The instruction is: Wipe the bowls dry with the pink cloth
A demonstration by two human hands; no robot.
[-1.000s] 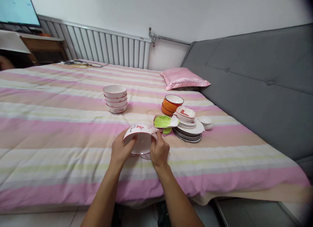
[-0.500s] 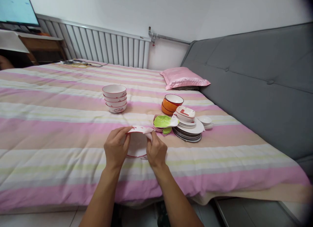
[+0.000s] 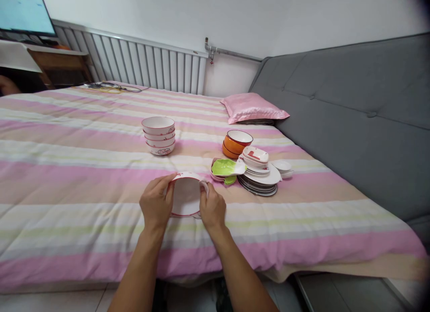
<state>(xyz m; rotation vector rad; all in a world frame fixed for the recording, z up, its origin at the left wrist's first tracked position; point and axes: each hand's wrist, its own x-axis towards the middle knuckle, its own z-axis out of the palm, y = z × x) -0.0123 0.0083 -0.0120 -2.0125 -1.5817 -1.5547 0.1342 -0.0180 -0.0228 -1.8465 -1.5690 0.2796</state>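
Your left hand (image 3: 156,203) grips a bowl (image 3: 186,197), your right hand (image 3: 213,209) a cloth (image 3: 204,185); wiping appears unfinished (stacked bowls (image 3: 160,138) unverified).

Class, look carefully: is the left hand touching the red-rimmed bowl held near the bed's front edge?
Touching: the head view shows the left hand gripping the bowl at its side.

A home bedroom: bed with striped cover (image 3: 83,177), pink pillow (image 3: 254,107), padded grey headboard (image 3: 349,92), wall radiator (image 3: 144,58).
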